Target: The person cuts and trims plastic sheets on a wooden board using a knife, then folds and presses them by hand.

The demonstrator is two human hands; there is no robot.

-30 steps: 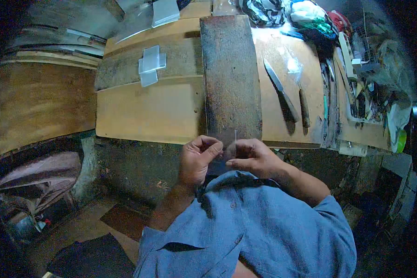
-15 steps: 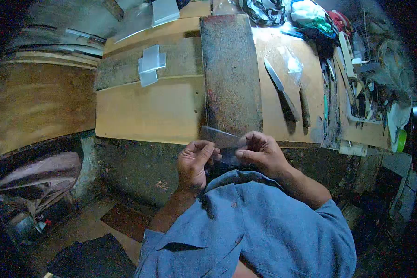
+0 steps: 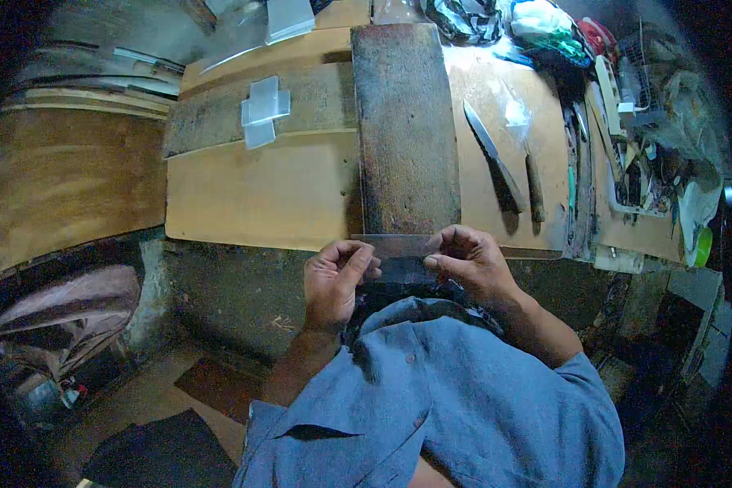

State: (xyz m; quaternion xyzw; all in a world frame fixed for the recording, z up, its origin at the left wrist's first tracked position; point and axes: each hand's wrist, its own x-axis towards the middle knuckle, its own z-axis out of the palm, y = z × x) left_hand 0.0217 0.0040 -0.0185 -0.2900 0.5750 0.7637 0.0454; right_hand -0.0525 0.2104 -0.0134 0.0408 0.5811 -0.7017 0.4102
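A thin clear sheet point(image 3: 400, 246) is stretched level between my two hands, just off the near end of the dark worn board point(image 3: 407, 130). My left hand point(image 3: 339, 281) pinches its left edge between thumb and fingers. On the right edge, the thumb and fingers of my right hand point(image 3: 472, 264) are closed the same way. A small stack of clear pieces point(image 3: 264, 110) lies crosswise on the bench to the left. Right of the board lie a knife point(image 3: 494, 154) and a second wooden-handled tool point(image 3: 534, 187).
More clear sheets point(image 3: 289, 20) lie at the back left of the bench. Plastic bags point(image 3: 537, 24) are heaped at the back right. A white tray of tools point(image 3: 642, 195) stands on the far right. The bench's front edge point(image 3: 252, 242) runs beyond my hands.
The clear sheet has turned from upright, through a slant, to level. My hands have moved apart, left hand leftward and right hand rightward, both still closed on it.
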